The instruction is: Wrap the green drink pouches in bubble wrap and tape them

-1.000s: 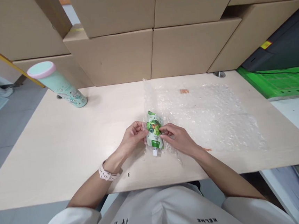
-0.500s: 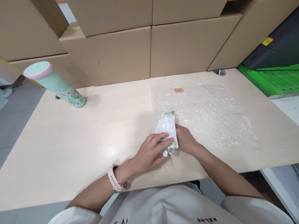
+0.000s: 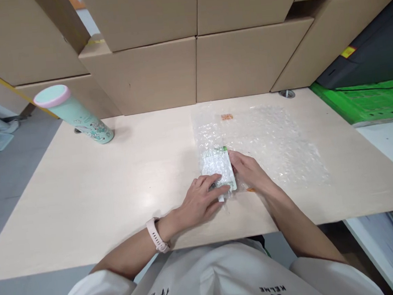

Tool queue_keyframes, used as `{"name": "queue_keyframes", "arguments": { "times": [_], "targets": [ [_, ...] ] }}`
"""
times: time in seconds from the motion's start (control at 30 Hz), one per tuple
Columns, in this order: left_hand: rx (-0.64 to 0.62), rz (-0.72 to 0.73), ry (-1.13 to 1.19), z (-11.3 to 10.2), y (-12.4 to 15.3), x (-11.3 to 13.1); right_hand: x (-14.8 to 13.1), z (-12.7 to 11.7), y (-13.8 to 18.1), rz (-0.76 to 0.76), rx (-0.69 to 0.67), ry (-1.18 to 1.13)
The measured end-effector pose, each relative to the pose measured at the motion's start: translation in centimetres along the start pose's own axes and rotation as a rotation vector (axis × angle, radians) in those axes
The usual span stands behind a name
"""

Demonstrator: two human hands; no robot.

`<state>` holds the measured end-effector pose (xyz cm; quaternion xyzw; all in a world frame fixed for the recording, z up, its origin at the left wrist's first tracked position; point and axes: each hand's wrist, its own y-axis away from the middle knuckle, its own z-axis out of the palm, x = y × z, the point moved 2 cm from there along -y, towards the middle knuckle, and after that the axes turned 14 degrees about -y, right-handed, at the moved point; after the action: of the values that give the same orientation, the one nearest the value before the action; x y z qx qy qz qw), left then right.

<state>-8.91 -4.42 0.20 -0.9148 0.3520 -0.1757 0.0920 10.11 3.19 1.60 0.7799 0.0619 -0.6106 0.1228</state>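
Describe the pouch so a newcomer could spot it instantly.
On the pale desk, before the cardboard boxes, a clear bubble-wrap sheet spreads right of centre. At its near left part is the pouch, partly under wrap. Unlike the see-through sheet, it looks whitish, with a green far corner and a white cap.

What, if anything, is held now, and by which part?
The pouch, under bubble wrap: the right hand seems to hold its right edge, grip partly hidden; the left hand lies over its lower end.
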Motion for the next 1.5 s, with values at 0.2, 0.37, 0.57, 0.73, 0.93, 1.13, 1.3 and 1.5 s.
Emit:
{"name": "queue_keyframes", "arguments": {
  "times": [0.2, 0.37, 0.57, 0.73, 0.93, 1.13, 1.3, 1.5],
  "targets": [
    [-0.034, 0.007, -0.070, 0.2, -0.1, 0.2, 0.0, 1.0, 0.2, -0.039, 0.022, 0.266],
    [-0.051, 0.005, -0.067, 0.3, 0.0, 0.1, 0.5, 0.6, -0.2, -0.028, 0.124, 0.247],
    [-0.027, 0.007, -0.065, 0.5, 0.0, 0.1, 1.0, 0.6, -0.5, -0.100, 0.124, 0.230],
    [0.031, 0.042, -0.030, 0.4, 0.1, 0.3, 2.0, 0.2, -1.2, -0.092, 0.174, 0.148],
    [0.036, 0.032, 0.038, 0.5, 0.3, 0.2, 2.6, -0.2, -1.6, -0.081, 0.178, 0.060],
    [0.170, -0.239, 0.119, 0.3, 0.8, -0.7, 2.6, -0.2, -1.8, -0.079, 0.179, 0.060],
    [0.112, -0.401, 0.279, 0.5, 1.0, -1.4, 3.0, -0.3, -2.3, -0.102, 0.239, 0.076],
    [0.076, -0.312, 0.131, 0.5, 1.0, -1.3, 2.1, 0.0, -1.7, -0.082, 0.273, 0.294]
  ]
}}
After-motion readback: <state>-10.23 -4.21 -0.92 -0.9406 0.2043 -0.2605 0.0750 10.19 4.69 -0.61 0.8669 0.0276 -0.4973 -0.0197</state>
